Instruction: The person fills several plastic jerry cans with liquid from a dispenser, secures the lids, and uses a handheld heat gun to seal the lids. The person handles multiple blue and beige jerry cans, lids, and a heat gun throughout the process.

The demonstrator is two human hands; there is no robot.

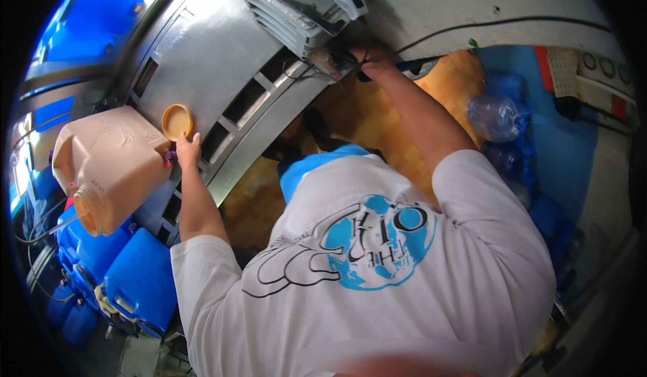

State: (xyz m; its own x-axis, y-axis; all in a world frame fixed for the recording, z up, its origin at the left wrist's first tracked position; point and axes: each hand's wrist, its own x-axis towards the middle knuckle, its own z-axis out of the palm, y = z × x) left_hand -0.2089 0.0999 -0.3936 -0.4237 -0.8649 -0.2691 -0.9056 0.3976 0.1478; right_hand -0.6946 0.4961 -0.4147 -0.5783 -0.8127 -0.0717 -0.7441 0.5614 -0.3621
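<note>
With its fingers at the rim, my left hand point(188, 151) holds a round orange-tan screw cap point(177, 122), hollow side up, over the metal counter. Beside it lies a large beige plastic water jug point(113, 147) on its side, its wide mouth uncapped and a clear tube at the opening. A small tap with a purple and red part shows near my left wrist. My right hand point(373, 56) reaches to dark, cluttered items below a grey slatted appliance point(293, 10); its fingers are partly hidden in shadow, and what they touch is unclear.
The stainless steel counter point(210, 38) has slots along its edge. Several blue jugs point(141, 281) stand at the lower left, others point(96, 10) at the upper left. Clear and blue bottles point(494, 118) line the right wall. A black cable point(505, 21) runs along the pale wall.
</note>
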